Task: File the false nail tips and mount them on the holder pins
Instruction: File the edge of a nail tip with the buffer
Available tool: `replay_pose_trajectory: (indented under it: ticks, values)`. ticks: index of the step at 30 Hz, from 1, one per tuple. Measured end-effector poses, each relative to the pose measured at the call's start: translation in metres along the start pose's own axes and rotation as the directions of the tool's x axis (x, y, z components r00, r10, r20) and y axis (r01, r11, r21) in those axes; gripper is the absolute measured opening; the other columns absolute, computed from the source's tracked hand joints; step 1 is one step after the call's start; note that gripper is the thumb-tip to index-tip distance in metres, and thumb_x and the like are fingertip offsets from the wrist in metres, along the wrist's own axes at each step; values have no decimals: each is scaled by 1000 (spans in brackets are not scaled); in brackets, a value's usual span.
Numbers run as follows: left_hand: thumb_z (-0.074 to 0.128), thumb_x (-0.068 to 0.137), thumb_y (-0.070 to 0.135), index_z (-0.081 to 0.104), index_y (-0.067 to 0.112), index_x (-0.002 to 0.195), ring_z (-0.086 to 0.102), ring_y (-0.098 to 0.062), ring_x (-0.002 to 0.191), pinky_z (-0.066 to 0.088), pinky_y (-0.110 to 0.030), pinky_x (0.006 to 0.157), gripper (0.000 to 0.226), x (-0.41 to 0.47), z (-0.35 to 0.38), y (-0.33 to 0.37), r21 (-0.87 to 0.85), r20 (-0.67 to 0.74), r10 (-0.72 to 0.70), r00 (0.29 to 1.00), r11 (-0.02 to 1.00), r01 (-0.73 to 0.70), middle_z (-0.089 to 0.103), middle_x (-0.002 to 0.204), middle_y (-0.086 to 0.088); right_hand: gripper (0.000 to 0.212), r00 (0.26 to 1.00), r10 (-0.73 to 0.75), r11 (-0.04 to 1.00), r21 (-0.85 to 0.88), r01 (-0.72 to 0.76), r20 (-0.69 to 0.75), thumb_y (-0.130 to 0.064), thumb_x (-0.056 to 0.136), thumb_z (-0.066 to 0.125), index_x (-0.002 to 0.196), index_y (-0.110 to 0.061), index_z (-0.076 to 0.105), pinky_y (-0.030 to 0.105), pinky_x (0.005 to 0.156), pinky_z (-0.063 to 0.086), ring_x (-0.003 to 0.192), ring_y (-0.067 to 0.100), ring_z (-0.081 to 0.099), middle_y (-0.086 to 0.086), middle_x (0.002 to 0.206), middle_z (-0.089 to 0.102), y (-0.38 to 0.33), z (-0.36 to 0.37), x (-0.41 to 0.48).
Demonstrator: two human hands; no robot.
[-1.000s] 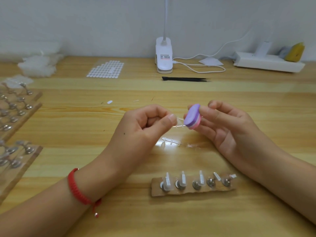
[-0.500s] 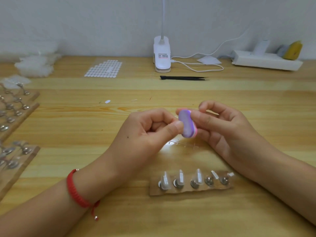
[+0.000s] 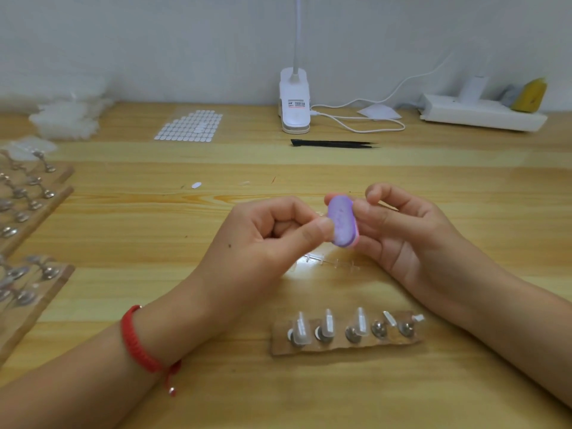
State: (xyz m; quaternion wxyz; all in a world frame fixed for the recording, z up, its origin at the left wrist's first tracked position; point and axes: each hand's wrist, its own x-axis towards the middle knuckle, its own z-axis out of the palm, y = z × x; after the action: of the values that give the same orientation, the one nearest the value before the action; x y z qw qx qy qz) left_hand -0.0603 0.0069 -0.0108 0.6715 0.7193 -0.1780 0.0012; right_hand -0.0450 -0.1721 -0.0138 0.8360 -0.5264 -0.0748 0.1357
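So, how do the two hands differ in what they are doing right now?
The left hand pinches a small clear nail tip, barely visible; the right hand holds the purple file. The left wrist wears a red bracelet; the right wrist is bare. Both hover above the table, meeting at the file.

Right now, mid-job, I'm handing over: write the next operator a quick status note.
Left hand pinches a barely visible nail tip against the purple file, which the right hand grips.
The holder strip lies nearest the person; three pins clearly carry tips, the right two are unclear.
A clear tip strip lies on the table below the hands.
Left: finish filing, mount this tip.
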Motion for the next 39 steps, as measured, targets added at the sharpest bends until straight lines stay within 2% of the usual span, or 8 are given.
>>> replay_pose_trajectory:
  ticks: [5,9,20,24,28,31,34,39]
  values:
    - [64,72,25,62,9,64,27,0,37,28,-4,42,18,1,-2,1,-105,-71,-58,996,993,51,33,40,12,14,999,16,1000,-27,-15,31,-11,68,73,68,-20,64,23,64,56,84,22,73,16,102,73,0,1,0]
    - [70,75,25,64,11,64,23,-4,41,26,-6,42,19,0,0,0,-46,-13,-31,999,998,30,28,47,1,13,1000,4,1000,18,-3,-28,-6,71,68,71,-16,61,22,63,56,80,21,73,17,101,73,0,0,1]
    - [63,73,25,63,10,64,28,1,36,27,-3,42,18,1,-2,2,-99,-20,-63,998,993,61,35,40,15,14,999,33,999,6,-33,20,-7,69,72,68,-18,63,22,61,56,78,20,73,16,99,74,-1,1,0]
    - [73,76,24,65,14,63,23,-4,43,26,-7,43,18,0,-1,1,-36,43,-50,998,998,52,30,47,1,14,1000,11,1000,19,-11,12,-5,72,70,71,-16,60,22,63,56,80,20,73,18,100,73,0,-1,1]
    - [75,75,25,64,13,63,23,-5,43,26,-8,43,20,1,-3,0,-52,12,-46,999,998,47,29,46,3,13,999,21,1000,-1,-21,34,-9,68,72,67,-19,64,22,63,56,79,19,73,17,99,74,1,-1,1]
    - [67,76,25,66,21,60,26,-11,49,25,-12,45,17,-3,-1,-2,50,119,-15,993,999,9,32,51,-4,13,999,3,999,45,-1,-36,-6,73,67,76,-15,58,22,65,56,82,22,73,17,101,74,0,-1,3]
    - [70,76,23,70,23,63,27,-4,44,27,-7,46,13,-2,-1,-1,31,106,24,994,999,-27,35,46,6,20,995,45,989,144,-32,-88,-4,75,60,91,-11,52,22,62,57,77,21,72,17,101,73,-3,-2,5]
    - [69,76,30,75,18,74,25,0,39,28,-5,41,14,3,-7,-1,-110,-41,-55,998,993,50,45,37,16,14,997,62,998,21,-61,-46,-8,72,46,79,-8,58,20,50,44,53,16,48,9,64,58,-3,2,2]
